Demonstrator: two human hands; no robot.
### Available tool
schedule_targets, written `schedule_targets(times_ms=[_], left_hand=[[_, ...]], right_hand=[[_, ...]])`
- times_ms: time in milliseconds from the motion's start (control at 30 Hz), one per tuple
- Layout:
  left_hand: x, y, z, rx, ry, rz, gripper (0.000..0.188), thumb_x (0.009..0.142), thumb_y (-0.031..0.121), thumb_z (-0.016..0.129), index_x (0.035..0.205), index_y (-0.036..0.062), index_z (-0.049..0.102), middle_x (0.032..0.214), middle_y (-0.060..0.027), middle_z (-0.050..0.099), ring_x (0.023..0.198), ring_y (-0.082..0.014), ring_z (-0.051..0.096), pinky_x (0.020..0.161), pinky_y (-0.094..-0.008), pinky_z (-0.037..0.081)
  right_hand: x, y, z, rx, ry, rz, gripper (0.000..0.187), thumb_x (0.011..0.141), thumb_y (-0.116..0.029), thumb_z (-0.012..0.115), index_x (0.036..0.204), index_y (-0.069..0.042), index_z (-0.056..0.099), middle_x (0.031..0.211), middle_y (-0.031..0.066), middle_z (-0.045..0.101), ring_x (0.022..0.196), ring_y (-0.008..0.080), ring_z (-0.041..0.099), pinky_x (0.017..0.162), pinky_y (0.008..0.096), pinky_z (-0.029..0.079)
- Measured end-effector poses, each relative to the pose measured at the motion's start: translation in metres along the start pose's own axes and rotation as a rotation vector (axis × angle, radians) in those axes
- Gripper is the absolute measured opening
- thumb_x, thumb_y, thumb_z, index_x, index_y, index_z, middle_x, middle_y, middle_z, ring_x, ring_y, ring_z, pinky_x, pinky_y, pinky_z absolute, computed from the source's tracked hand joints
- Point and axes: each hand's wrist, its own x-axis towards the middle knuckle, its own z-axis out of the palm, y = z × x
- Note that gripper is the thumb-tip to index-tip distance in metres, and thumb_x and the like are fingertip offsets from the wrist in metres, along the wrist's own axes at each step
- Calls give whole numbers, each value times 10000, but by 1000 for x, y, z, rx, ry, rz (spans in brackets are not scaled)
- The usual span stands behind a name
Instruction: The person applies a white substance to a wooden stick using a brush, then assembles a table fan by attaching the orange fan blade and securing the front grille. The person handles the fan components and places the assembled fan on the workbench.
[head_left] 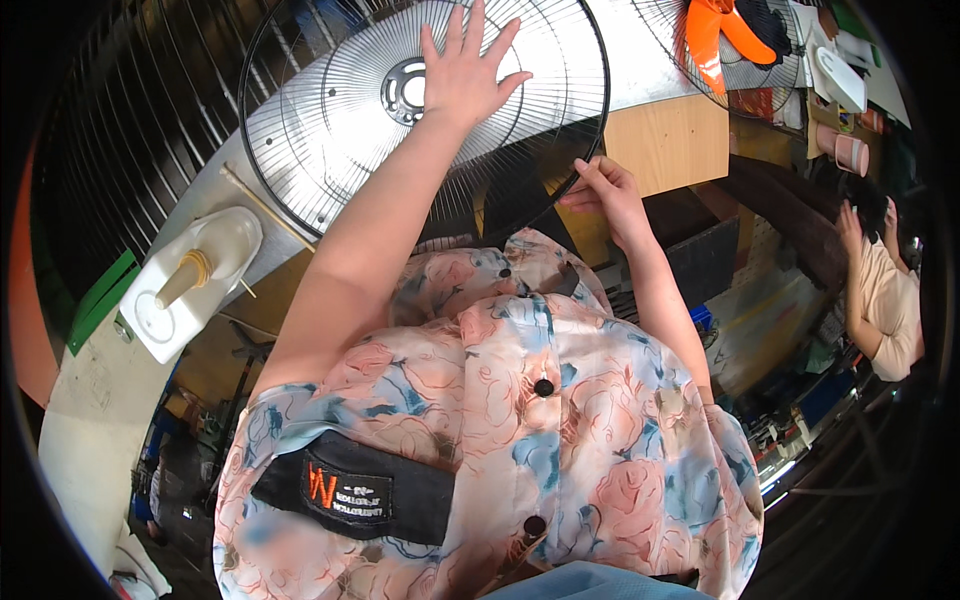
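A round black wire fan guard lies on a shiny metal tabletop, its near edge overhanging toward my body. My left hand is stretched over the guard with fingers spread, just right of the central hub ring; the palm seems to rest on the wires. At the guard's near right edge, my right hand pinches the rim between thumb and fingers. Part of the guard is hidden behind my left forearm.
More dark wire guards stand at the left. Near them is a white plastic container with a tan stick-like piece. A wooden board lies right of the guard; beyond sits an orange fan blade. Another person is at far right.
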Motion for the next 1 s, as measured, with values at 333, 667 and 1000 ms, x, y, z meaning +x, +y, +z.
schedule_targets(times_ms=[333, 667, 1000], left_hand=[[3, 0, -18, -216, -150, -51, 761, 933, 603, 525, 1586, 283, 305, 1633, -201, 252, 1498, -373, 247, 1183, -650, 125], [11, -1, 37, -84, -120, -57, 775, 874, 698, 509, 1543, 328, 381, 1642, -115, 277, 1526, -336, 189, 1170, -710, 54], [-90, -13, 20, -495, 16, -189, 1197, 569, 730, 765, 1550, 165, 375, 1662, -253, 51, 1522, -496, -41, 1167, -698, -41]], right_hand=[[5, 23, 22, -45, -20, -115, 203, 983, -234, 646, 943, -36, 632, 726, 77, 690, 563, 135, 678, 522, 237, 524], [42, 15, -8, -78, 14, -156, 374, 969, -405, 655, 840, -60, 590, 739, 95, 690, 674, 164, 688, 619, 293, 546], [243, -28, -66, -787, 48, -516, 522, 1032, -356, 507, 1239, 109, 622, 1181, 311, 663, 1013, 365, 679, 848, 400, 551]])
